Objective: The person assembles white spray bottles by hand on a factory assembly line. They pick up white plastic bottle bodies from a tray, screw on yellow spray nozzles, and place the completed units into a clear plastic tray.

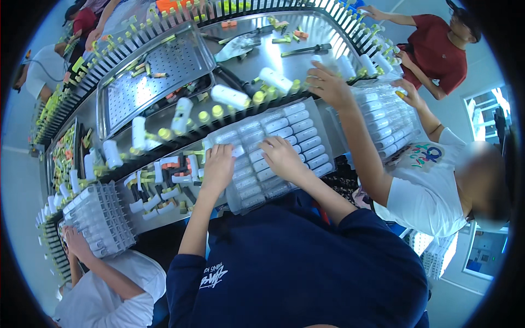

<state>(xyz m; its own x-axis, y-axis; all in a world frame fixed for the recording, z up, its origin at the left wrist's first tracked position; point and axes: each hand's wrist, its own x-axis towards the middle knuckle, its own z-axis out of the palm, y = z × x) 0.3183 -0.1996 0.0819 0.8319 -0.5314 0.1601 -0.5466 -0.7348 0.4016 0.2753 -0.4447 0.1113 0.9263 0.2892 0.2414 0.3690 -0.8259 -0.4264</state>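
At frame centre, glossy white cylindrical tubes already occupy the right columns of a clear moulded plastic tray; what remains leftward is unclear. Left hand and right hand bend their fingers over it, grip indeterminable.

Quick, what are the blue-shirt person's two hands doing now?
Left hand: over the clear tray; grip can't be told.
Right hand: over white pieces; grip can't be told.

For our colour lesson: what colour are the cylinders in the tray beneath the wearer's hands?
The cylinders are white, shown best in the head view.
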